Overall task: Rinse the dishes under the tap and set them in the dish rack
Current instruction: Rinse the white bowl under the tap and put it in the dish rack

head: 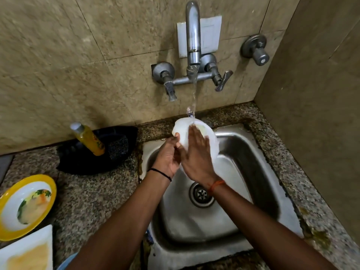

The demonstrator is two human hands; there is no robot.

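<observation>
A white plate (182,128) is tilted over the steel sink (253,162), and water from the wall tap (192,38) runs onto its top edge. My left hand (168,154) grips the plate's left rim. My right hand (196,152) lies flat on the plate's face with its fingers spread, hiding much of it. On the counter at the left sit a yellow-rimmed bowl (25,205) with food residue and a soiled white square plate (27,250). No dish rack is in view.
A black tray (81,162) behind the counter holds a yellow soap bottle (88,139) and a dark scrub pad (118,146). A second valve (256,48) sits on the wall at the right. A side wall closes the right.
</observation>
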